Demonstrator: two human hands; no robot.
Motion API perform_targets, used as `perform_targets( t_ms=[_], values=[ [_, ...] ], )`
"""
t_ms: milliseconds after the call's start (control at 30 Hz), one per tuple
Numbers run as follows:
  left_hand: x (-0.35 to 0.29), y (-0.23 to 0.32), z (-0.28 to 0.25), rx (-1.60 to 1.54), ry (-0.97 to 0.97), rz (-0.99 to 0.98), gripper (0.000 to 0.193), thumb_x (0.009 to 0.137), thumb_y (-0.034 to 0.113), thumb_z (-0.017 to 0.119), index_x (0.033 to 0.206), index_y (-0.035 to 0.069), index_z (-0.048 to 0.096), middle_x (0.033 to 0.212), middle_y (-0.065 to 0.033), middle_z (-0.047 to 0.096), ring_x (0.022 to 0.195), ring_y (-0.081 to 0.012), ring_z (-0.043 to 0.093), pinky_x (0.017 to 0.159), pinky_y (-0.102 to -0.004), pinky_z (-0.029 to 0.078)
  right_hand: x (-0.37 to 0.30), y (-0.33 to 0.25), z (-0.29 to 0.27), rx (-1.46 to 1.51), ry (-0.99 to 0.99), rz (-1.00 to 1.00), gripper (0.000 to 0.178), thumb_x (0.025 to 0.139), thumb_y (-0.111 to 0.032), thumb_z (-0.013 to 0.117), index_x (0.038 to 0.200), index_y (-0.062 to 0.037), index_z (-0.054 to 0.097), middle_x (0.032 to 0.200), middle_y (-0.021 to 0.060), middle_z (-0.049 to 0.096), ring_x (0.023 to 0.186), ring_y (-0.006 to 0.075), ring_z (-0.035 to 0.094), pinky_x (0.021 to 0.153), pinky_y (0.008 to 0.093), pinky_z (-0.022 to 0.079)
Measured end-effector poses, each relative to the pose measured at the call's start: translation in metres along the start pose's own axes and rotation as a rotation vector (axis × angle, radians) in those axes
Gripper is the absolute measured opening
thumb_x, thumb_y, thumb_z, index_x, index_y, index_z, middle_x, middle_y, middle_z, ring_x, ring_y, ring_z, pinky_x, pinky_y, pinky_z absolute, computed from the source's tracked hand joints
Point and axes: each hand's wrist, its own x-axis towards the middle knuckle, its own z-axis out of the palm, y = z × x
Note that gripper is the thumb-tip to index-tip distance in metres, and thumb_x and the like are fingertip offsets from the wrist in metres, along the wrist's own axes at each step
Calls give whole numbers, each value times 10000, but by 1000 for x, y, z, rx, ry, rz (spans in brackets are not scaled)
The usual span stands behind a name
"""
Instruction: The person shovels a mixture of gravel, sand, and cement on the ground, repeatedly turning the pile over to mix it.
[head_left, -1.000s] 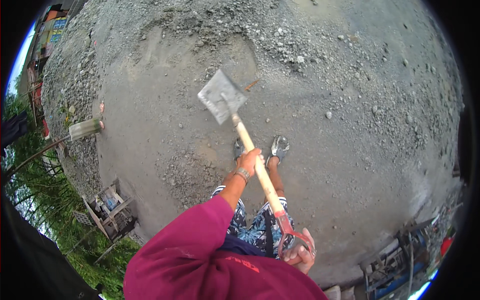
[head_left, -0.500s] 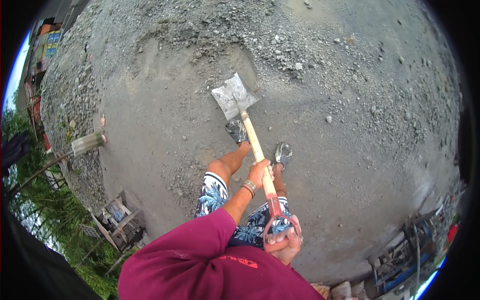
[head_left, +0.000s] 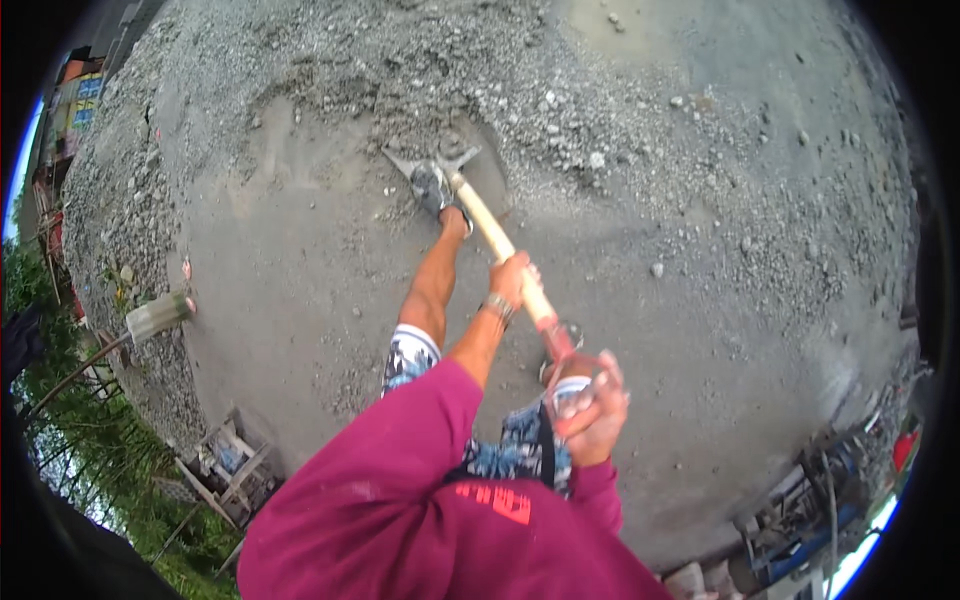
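Observation:
A shovel (head_left: 487, 221) with a pale wooden shaft and a red D-shaped handle slants across the middle. Around the shaft, partway down, is my left hand (head_left: 511, 279), closed, with a watch on the wrist. My right hand (head_left: 598, 412), somewhat blurred, is closed on the grip of the red handle. At the far end, the metal blade (head_left: 462, 158) meets the edge of the gravel (head_left: 430, 110). My left shoe (head_left: 429, 189) is at the back of the blade and hides much of it. The handle partly covers my other shoe.
Loose grey gravel and stones spread beyond the blade, with a puddle (head_left: 625, 30) at the far side. A post with a pale block (head_left: 160, 315) stands at left. A wooden frame (head_left: 228, 465) lies lower left, and blue metal machinery (head_left: 810, 515) lower right.
The shovel blade has moved forward to the gravel and tilted steeply. My left foot has stepped forward to the blade. My right hand has risen with the handle.

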Motion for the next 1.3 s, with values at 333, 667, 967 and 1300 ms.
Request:
perform_targets(
  t_ms=[333, 667, 967, 1300],
  values=[
    [33, 62, -14, 140, 57, -70, 113, 837, 123, 563, 844, 43, 484, 589, -76, 508, 449, -215, 531, 407, -401, 479, 21, 49, 8, 131, -28, 64, 326, 842, -125, 485, 1162, -73, 504, 514, 28, 492, 397, 180, 495, 402, 350, 473],
    [104, 19, -61, 207, -307, -142, 316, 849, 211, 630, 1055, -4, 523, 874, -125, 622, 784, -282, 647, 712, -494, 567, 90, 64, -114, -317, 532, -44, 249, 795, -114, 553, 1039, -67, 544, 596, 9, 466, 455, 148, 477, 381, 299, 430],
    [248, 73, -62, 56, 64, -23, 181, 786, 109, 648, 828, -21, 530, 643, -115, 565, 537, -251, 589, 485, -415, 516, 114, 109, -107, -645, 1009, -238, 26, 812, -50, 562, 837, -55, 566, 605, 19, 497, 450, 130, 474, 373, 274, 394],
    [138, 93, -73, -344, -144, -135, 124, 791, 118, 605, 789, 95, 483, 667, -42, 499, 559, -198, 504, 564, -394, 468, 60, 12, -79, -942, 609, -698, 77, 805, -19, 569, 814, -57, 502, 574, 42, 524, 434, 116, 490, 373, 240, 381]
  ],
)
